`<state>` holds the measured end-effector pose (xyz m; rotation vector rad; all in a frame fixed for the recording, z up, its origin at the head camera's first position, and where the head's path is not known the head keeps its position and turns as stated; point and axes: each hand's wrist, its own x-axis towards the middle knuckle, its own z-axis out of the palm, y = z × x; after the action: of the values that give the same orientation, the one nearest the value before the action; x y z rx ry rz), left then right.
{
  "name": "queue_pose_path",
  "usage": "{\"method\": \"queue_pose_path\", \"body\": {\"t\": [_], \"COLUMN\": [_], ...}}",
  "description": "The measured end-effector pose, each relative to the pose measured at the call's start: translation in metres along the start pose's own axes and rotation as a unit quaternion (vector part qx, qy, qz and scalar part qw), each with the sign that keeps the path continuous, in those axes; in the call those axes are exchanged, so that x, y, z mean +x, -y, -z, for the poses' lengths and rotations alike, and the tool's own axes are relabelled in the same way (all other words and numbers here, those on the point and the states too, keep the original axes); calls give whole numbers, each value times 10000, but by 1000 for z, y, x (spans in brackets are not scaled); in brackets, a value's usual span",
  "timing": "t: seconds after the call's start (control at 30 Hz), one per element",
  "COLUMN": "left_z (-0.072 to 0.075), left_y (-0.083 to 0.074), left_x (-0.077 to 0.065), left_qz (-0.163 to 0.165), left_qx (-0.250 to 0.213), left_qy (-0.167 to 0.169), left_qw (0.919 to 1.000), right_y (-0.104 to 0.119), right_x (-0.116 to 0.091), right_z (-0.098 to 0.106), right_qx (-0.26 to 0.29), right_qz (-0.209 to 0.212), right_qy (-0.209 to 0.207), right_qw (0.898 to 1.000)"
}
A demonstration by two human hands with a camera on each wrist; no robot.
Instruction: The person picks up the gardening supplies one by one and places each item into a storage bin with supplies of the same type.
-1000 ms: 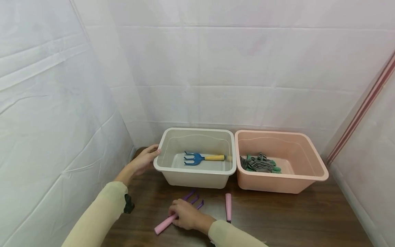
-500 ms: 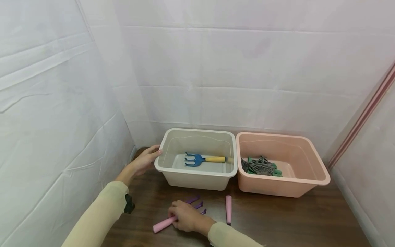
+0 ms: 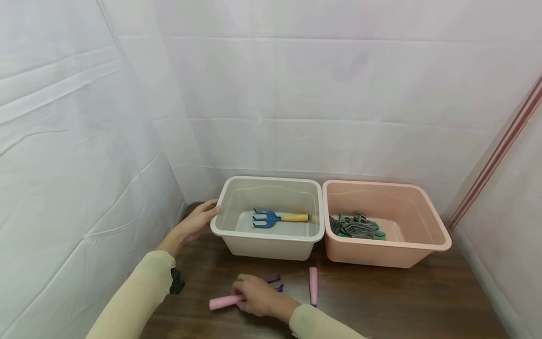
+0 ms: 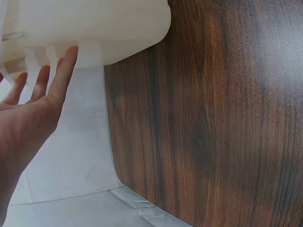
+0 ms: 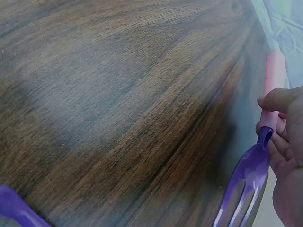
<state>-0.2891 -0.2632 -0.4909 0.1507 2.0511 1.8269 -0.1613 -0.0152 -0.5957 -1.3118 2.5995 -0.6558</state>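
My right hand (image 3: 255, 295) grips a hand rake (image 3: 224, 302) with a pink handle and purple tines, thumb and fingers round the handle near its neck. In the right wrist view the hand rake (image 5: 252, 165) points its tines toward the bottom of the frame, low over the wooden tabletop. My left hand (image 3: 196, 221) touches the left rim of the off-white plastic bin (image 3: 267, 245). In the left wrist view its fingers (image 4: 64, 78) are spread and nearly straight against the bin's outer wall. Inside that bin lies a blue hand rake with a yellow handle (image 3: 294, 218).
To the right, a peach bin (image 3: 368, 254) stands against the off-white one, with striped grey-and-green gloves (image 3: 360, 228) in it. A second pink-handled tool (image 3: 313, 285) lies on the wooden table (image 3: 406, 301), its lower end hidden by my right forearm. White sheeting (image 3: 271, 103) surrounds the table.
The hand rake in my right hand has turned clockwise, its handle lying more level and its tines now lower and further right. The left hand has stayed at the bin's rim.
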Motion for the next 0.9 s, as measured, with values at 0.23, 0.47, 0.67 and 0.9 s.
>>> {"method": "queue_pose_path", "body": {"t": [0.23, 0.47, 0.67, 0.9], "left_z": [2, 1, 1, 1], "left_y": [1, 2, 2, 1], "left_x": [-2, -1, 0, -1], "left_qz": [-57, 15, -30, -30], "left_qx": [52, -24, -16, 59], "left_qy": [16, -41, -59, -52], "left_qw": [10000, 10000, 10000, 10000], "right_y": [2, -1, -1, 0], "right_x": [-7, -15, -17, -18], "right_z": [15, 30, 49, 76], "right_qx": [149, 271, 230, 218], "right_qz": [35, 198, 248, 348], "right_qy": [-212, -415, -459, -349], "right_qw": [9997, 9986, 9984, 9985]}}
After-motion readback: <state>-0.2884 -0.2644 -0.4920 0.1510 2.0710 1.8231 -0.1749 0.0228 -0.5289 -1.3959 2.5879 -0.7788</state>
